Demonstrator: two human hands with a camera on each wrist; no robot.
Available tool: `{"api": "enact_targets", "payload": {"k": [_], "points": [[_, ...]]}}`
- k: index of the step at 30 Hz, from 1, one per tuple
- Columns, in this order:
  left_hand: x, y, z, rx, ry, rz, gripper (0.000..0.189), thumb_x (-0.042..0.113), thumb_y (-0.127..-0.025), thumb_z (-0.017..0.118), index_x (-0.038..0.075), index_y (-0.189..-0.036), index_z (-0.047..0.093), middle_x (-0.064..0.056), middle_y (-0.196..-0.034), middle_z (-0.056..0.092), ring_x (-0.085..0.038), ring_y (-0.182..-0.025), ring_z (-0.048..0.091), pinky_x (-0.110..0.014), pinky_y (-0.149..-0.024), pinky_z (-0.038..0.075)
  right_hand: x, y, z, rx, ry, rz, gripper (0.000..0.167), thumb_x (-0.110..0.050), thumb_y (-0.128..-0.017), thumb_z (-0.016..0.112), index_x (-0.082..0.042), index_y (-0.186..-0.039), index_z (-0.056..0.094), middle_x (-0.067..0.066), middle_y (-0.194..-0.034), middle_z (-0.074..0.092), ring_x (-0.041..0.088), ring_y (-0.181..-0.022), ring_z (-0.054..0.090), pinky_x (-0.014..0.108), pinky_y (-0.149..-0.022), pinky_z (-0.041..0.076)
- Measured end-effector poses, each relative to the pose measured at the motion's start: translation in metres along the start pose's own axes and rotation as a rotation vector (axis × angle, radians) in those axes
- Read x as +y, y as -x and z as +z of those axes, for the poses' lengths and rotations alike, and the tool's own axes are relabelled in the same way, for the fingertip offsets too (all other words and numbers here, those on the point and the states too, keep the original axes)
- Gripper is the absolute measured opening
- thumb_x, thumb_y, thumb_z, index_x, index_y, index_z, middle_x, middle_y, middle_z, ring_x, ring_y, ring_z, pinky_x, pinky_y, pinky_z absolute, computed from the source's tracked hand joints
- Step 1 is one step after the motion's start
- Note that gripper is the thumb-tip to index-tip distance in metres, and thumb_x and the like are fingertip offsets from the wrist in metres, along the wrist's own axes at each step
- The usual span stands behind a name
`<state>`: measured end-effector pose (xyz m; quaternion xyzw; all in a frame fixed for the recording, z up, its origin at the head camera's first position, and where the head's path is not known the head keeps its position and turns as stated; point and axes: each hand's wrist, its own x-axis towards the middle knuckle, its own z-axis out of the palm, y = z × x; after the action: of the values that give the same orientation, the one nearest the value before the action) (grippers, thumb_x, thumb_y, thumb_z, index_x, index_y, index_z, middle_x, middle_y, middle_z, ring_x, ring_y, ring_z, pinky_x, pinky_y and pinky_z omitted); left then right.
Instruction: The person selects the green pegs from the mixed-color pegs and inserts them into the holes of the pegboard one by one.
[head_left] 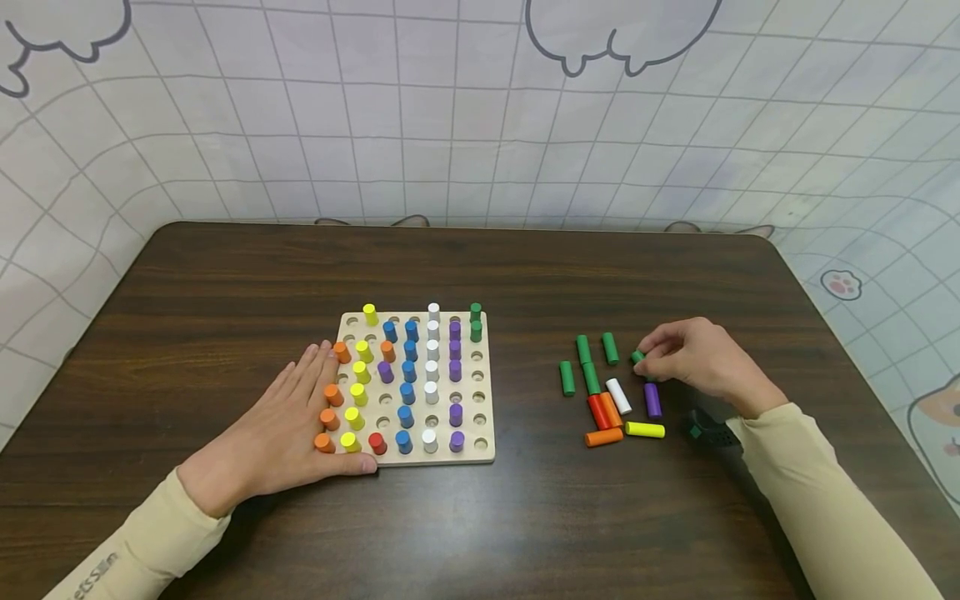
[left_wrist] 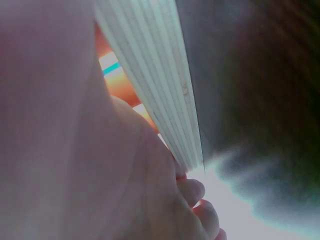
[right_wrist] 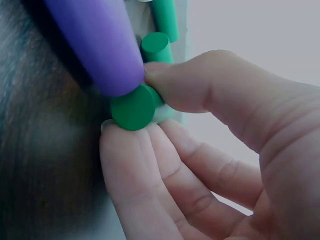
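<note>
A square wooden pegboard (head_left: 486,429) stands left of centre in the head view, with columns of orange, yellow, blue, white, purple and green pegs in its holes. Along its left edge rests my left hand (head_left: 273,437), fingers straight and thumb stretched along the front edge. In the left wrist view the board's layered side (left_wrist: 155,75) lies against that hand (left_wrist: 125,165). My right hand (head_left: 701,358) pinches a green peg (right_wrist: 132,107) between thumb and fingertips, at the right end of the loose pegs. A purple peg (right_wrist: 100,45) lies right beside it.
Loose pegs lie on the dark wooden table (head_left: 525,533): several green ones (head_left: 567,378), a white peg (head_left: 618,396), a red peg (head_left: 598,412), orange pegs (head_left: 603,437) and a yellow peg (head_left: 645,430). Behind the table hangs a grid-patterned cloth (head_left: 420,108).
</note>
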<state>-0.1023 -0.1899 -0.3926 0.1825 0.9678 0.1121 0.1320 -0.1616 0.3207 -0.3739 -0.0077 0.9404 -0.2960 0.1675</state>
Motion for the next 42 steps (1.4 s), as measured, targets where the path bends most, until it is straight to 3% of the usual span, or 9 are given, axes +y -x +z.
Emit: {"api": "enact_targets", "payload": {"k": [14, 21, 27, 35, 42], "points": [[0.000, 0.001, 0.000, -0.006, -0.006, 0.000, 0.137, 0.092, -0.077, 0.056, 0.000, -0.165, 0.005, -0.020, -0.176, 0.004, -0.044, -0.162, 0.009, -0.067, -0.129, 0.016, -0.001, 0.001, -0.004, -0.011, -0.015, 0.001, 0.034, -0.028, -0.099, 0.065, -0.009, -0.127, 0.070, 0.009, -0.112, 0.075, 0.019, -0.092, 0.070, 0.040, -0.091, 0.056], [0.001, 0.001, 0.000, 0.000, -0.007, 0.002, 0.137, 0.092, -0.076, 0.055, 0.000, -0.165, 0.006, -0.021, -0.175, 0.005, -0.044, -0.162, 0.009, -0.067, -0.129, 0.016, -0.002, 0.002, -0.005, -0.017, -0.095, -0.022, 0.035, -0.022, -0.100, 0.063, -0.006, -0.130, 0.066, 0.009, -0.111, 0.079, 0.018, -0.093, 0.074, 0.046, -0.094, 0.062], [0.003, 0.001, -0.002, 0.002, -0.004, 0.001, 0.138, 0.093, -0.076, 0.054, 0.000, -0.165, 0.006, -0.021, -0.175, 0.006, -0.045, -0.162, 0.010, -0.067, -0.129, 0.016, -0.004, 0.004, -0.005, -0.001, -0.139, -0.031, 0.039, -0.026, -0.102, 0.062, -0.012, -0.138, 0.063, 0.010, -0.120, 0.077, 0.019, -0.103, 0.075, 0.052, -0.104, 0.058], [0.004, 0.000, -0.004, -0.003, -0.005, -0.003, 0.141, 0.095, -0.074, 0.054, 0.000, -0.165, 0.007, -0.020, -0.176, 0.005, -0.044, -0.163, 0.009, -0.066, -0.130, 0.015, -0.013, 0.008, -0.004, 0.038, -0.172, -0.052, 0.038, -0.033, -0.103, 0.062, -0.016, -0.137, 0.064, 0.009, -0.125, 0.076, 0.010, -0.104, 0.075, 0.041, -0.102, 0.060], [0.006, 0.003, -0.005, 0.002, 0.006, -0.006, 0.139, 0.093, -0.075, 0.055, 0.000, -0.165, 0.006, -0.021, -0.175, 0.006, -0.045, -0.162, 0.011, -0.066, -0.130, 0.016, -0.030, 0.004, -0.004, 0.057, -0.180, -0.092, 0.037, -0.032, -0.103, 0.062, -0.015, -0.136, 0.064, 0.008, -0.124, 0.076, 0.014, -0.105, 0.076, 0.037, -0.102, 0.060]]}}
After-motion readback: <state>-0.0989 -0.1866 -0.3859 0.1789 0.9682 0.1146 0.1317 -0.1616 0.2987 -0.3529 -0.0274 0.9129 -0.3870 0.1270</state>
